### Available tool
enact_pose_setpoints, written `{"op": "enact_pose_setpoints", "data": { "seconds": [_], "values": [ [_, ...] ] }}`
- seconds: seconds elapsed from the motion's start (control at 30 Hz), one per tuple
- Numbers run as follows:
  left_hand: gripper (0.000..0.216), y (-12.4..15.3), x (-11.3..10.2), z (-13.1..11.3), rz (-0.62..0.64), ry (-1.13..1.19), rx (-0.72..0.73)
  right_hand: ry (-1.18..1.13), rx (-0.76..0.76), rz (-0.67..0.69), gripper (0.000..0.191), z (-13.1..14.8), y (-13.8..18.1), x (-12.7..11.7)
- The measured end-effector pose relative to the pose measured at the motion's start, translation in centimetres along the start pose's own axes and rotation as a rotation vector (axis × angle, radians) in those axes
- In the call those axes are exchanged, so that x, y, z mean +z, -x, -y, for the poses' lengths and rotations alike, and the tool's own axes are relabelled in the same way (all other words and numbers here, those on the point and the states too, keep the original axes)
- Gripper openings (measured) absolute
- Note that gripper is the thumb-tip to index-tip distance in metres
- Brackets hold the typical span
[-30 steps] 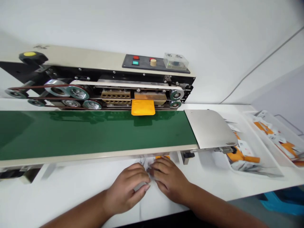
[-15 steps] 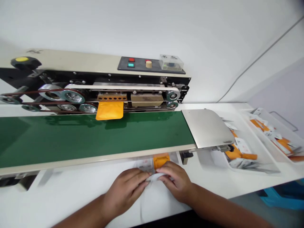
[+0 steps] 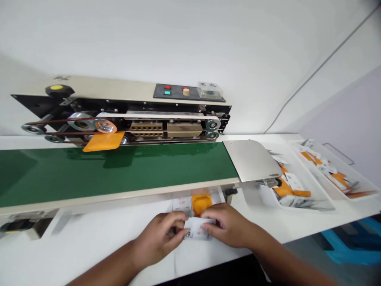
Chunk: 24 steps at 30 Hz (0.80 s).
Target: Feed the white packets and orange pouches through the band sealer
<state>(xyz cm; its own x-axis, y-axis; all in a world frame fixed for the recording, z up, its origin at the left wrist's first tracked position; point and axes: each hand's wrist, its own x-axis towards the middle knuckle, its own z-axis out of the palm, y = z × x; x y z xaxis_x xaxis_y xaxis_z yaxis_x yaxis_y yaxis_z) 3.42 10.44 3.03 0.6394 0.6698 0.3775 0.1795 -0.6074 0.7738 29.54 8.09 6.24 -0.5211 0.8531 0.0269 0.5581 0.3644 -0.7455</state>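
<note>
Fingers [image 3: 178, 233] of both hands clamp a white printed sachet [image 3: 196, 228] over the worktop [image 3: 89, 238].

The left hand [image 3: 156, 240] pinches the sachet's left end and the right hand [image 3: 228, 226] its right end. At 12 o'clock from the hands, an orange pouch [image 3: 201, 204] lies just behind them. At 11 o'clock, another orange pouch [image 3: 102, 141] sits on the green conveyor belt [image 3: 119, 171] of a band sealer [image 3: 149, 123]. At 2 o'clock, white trays [image 3: 351, 178] hold more packets.
</note>
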Motion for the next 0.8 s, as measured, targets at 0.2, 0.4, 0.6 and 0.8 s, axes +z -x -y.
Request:
{"op": "enact_pose_setpoints", "data": {
  "seconds": [0.2,0.4,0.6,0.8],
  "values": [
    [0.032,0.1,-0.5,-0.4,0.031,0.035,0.063,-0.380,0.229,-0.033,0.026,1.2,0.4,-8.6],
    [0.027,0.1,-0.4,0.0,0.053,-0.023,0.062,-0.631,0.286,-0.652,0.037,2.0,-1.4,-14.9],
    [0.023,0.2,-0.3,-0.1,0.067,-0.049,0.089,-0.710,0.296,-0.601,0.027,0.5,-3.8,-16.8],
    [0.018,0.2,-0.4,-0.2,0.082,-0.076,0.095,-0.766,0.356,-0.427,0.027,-0.4,-7.3,-16.3]
  ]
}}
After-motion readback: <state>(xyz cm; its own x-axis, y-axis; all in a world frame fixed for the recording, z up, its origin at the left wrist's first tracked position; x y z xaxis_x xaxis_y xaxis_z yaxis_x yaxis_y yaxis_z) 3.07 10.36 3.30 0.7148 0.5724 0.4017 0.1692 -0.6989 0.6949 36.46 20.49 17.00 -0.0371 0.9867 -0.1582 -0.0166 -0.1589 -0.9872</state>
